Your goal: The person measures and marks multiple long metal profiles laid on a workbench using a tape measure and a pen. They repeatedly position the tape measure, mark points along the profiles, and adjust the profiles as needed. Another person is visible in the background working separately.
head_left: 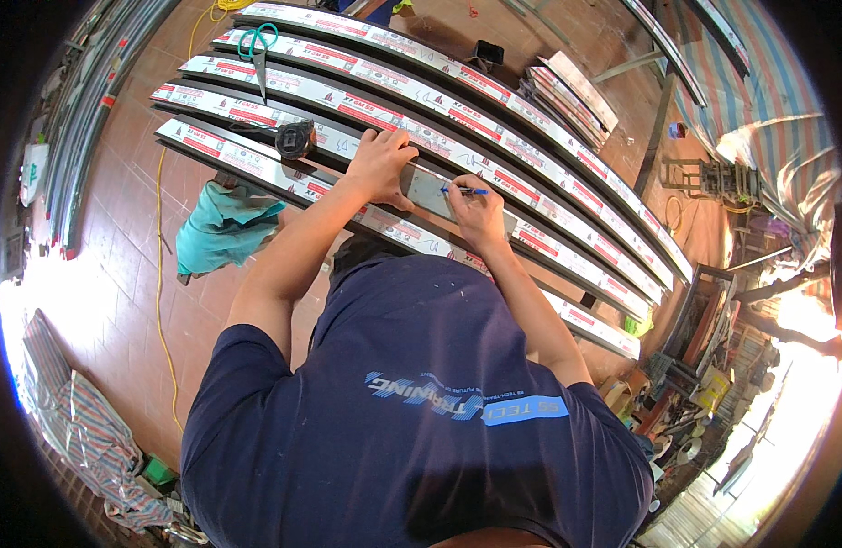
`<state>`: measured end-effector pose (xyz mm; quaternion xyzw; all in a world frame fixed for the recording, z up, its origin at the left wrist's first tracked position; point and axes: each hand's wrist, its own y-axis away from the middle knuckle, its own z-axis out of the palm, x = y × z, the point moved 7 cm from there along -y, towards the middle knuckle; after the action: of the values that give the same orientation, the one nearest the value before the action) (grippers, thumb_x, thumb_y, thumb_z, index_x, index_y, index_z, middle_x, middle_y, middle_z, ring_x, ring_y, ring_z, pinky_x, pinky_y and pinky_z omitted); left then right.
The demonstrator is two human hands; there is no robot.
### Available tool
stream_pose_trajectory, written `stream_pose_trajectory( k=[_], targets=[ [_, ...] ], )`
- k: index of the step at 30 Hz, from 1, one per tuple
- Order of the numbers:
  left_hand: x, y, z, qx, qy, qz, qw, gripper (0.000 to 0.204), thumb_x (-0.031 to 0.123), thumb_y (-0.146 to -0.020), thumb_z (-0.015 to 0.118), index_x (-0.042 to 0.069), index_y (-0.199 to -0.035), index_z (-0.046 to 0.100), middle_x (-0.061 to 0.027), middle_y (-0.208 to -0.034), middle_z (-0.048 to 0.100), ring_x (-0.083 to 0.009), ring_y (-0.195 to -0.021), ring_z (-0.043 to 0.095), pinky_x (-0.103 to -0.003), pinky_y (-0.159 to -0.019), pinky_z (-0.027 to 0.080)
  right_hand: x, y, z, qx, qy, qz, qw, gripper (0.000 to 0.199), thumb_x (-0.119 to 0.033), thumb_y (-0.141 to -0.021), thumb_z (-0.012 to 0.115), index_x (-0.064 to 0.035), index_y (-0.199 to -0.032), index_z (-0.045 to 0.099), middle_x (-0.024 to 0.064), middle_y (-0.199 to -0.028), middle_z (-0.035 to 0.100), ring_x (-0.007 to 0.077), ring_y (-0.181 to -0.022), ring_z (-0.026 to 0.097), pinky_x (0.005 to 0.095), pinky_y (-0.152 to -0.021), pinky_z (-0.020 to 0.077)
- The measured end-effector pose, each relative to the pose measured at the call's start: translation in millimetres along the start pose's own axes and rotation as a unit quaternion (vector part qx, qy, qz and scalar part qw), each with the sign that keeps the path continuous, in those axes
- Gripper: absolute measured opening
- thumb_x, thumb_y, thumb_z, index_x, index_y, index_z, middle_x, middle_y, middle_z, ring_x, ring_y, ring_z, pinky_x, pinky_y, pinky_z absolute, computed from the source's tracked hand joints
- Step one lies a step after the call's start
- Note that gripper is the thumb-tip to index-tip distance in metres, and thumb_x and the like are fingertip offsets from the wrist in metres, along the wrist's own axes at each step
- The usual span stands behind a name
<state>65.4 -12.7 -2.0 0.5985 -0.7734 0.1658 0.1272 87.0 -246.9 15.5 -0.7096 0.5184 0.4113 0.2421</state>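
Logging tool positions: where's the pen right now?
Head view, just right of centre and above mid-height: the blue pen is in the right hand, over the grey plate, with the left hand to its left.

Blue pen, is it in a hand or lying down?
In a hand: the right hand holds the blue pen between its fingers, over the grey piece.

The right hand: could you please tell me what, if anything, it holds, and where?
The right hand holds a blue pen partway along its length.
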Motion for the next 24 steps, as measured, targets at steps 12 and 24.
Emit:
stream_pose_trajectory(
  k=[12,24],
  targets=[
    [1.3,-0.9,-3.3,-0.026,0.001,-0.011,1.000,0.101,0.059,-0.047,0.111,0.016,-0.133,0.080,-0.0082,-0.135,0.065,-0.0296,-0.132,0.065,-0.051,-0.113,0.045,-0.5,-5.8,3.3,-0.018,0.027,-0.004,0.999,0.022,-0.025,-0.108,0.081,-0.0045,-0.114,0.083,0.0183,-0.104,0.084,0.0309,-0.088,0.081,0.0432,-0.084,0.0637],
    [1.0,-1.0,-3.3,-0.011,-0.006,-0.014,1.000,0.100,0.058,-0.048,0.111,0.017,-0.133,0.077,-0.0071,-0.133,0.064,-0.0305,-0.133,0.065,-0.051,-0.114,0.045,25.4,6.3,-30.3,0.115,-0.031,-0.020,0.993,0.020,-0.022,-0.112,0.079,-0.0038,-0.120,0.081,0.0169,-0.106,0.085,0.0267,-0.096,0.082,0.0381,-0.090,0.0634]
  ],
)
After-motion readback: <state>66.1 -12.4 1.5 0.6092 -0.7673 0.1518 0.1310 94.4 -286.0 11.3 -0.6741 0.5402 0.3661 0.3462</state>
